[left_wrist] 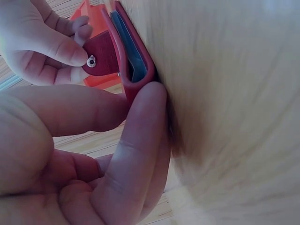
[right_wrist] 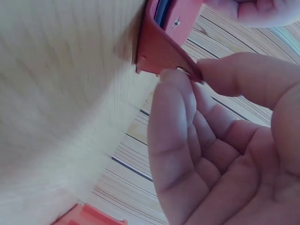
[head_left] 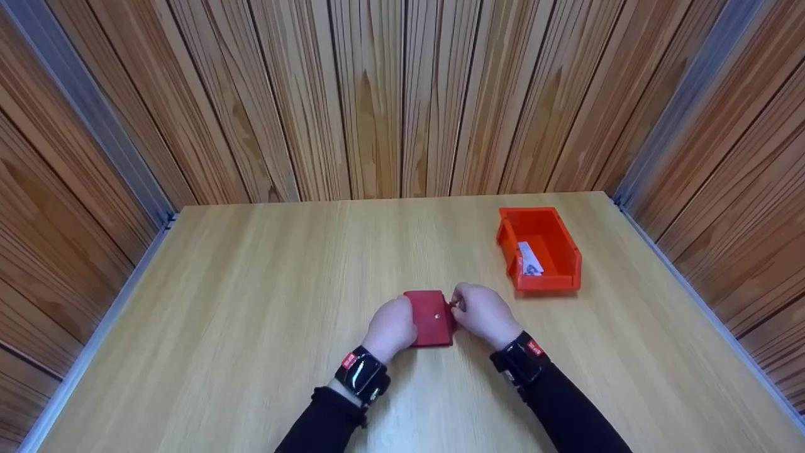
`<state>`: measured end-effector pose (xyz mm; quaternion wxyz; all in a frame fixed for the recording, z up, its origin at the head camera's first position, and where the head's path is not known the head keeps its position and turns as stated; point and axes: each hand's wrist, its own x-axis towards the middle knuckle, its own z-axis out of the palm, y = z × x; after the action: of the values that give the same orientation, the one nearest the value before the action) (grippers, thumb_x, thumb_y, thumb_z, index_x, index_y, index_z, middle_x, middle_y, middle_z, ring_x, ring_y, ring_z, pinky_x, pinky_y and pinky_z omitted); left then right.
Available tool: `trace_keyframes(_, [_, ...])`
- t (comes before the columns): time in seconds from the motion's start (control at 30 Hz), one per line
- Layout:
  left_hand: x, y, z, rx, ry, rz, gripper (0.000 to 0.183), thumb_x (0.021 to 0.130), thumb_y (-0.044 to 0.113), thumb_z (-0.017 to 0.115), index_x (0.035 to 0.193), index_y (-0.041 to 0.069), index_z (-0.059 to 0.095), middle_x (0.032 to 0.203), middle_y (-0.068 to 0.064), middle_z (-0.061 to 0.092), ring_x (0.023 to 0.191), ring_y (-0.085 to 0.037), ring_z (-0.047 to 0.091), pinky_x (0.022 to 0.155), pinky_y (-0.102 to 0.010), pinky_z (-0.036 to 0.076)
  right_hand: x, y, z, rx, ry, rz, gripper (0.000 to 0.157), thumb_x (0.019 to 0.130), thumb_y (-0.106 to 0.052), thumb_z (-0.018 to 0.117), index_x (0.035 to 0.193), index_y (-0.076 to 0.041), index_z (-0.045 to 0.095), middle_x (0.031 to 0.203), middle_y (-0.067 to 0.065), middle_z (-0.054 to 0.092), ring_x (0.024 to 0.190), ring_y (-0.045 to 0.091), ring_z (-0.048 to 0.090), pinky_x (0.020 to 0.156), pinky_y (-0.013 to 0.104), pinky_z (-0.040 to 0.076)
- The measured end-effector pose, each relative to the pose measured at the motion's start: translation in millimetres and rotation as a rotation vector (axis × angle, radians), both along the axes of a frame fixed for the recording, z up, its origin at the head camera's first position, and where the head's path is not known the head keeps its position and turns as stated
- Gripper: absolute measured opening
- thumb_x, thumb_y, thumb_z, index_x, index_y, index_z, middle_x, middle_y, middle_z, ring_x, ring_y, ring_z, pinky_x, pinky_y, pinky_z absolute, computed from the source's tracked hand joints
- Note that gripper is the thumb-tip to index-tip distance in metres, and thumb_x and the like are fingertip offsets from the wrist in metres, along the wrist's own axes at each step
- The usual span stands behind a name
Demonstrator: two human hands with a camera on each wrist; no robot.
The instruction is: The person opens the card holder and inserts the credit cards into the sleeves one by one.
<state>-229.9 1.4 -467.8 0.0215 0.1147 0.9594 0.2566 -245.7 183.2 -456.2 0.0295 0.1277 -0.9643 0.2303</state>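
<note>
A red card holder [head_left: 430, 321] with a metal snap stud on its face lies at the middle front of the table. My left hand [head_left: 392, 324] pinches its left side between thumb and fingers; the left wrist view shows the folded spine [left_wrist: 136, 89] in that grip, with dark inner sleeves [left_wrist: 130, 44] between the covers. On the other side my right hand [head_left: 483, 313] pinches the end of the closure strap [right_wrist: 171, 51] between thumb and index finger. The strap stands away from the cover, its snap socket [left_wrist: 91, 61] visible in the left wrist view.
An orange open-front bin [head_left: 547, 283] stands at the right rear of the table, with a white printed paper [head_left: 529, 258] inside. Wood-plank walls [head_left: 377, 100] enclose the light wooden table [head_left: 264, 283] at the back and sides. Each wrist wears a black camera band [head_left: 519, 362].
</note>
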Motion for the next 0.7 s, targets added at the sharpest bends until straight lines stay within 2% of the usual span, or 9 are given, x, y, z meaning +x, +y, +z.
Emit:
trace_keyframes(0.17, [-0.6,-0.5,-0.9,0.001,0.009,0.003,0.02,0.083,-0.006,0.06,0.102,-0.007,0.062,0.088,-0.013,0.064,0.081,-0.027,0.06,0.077,-0.041,0.051,0.3,1.4,-0.4,0.037,0.033,-0.001,0.014,0.083,-0.005,0.074,0.091,-0.006,0.064,0.07,0.0,0.054,0.067,0.019,0.053,0.063,0.037,0.045])
trace_keyframes(0.43, [-0.6,-0.6,0.1,0.012,-0.012,0.01,0.022,0.082,-0.006,0.06,0.104,-0.007,0.062,0.09,-0.014,0.064,0.083,-0.028,0.061,0.079,-0.041,0.051,0.8,4.3,-3.1,0.096,0.099,0.009,0.016,0.08,-0.003,0.076,0.09,-0.004,0.064,0.078,0.007,0.06,0.073,0.024,0.057,0.067,0.042,0.049])
trace_keyframes(0.7, [0.5,-1.2,-0.5,0.016,0.007,0.001,0.023,0.084,-0.004,0.06,0.106,-0.008,0.061,0.091,-0.016,0.065,0.087,-0.031,0.063,0.081,-0.043,0.051,-0.2,6.7,-5.1,0.131,0.13,0.017,0.016,0.077,0.0,0.077,0.085,-0.003,0.063,0.077,0.009,0.059,0.072,0.027,0.058,0.066,0.044,0.049])
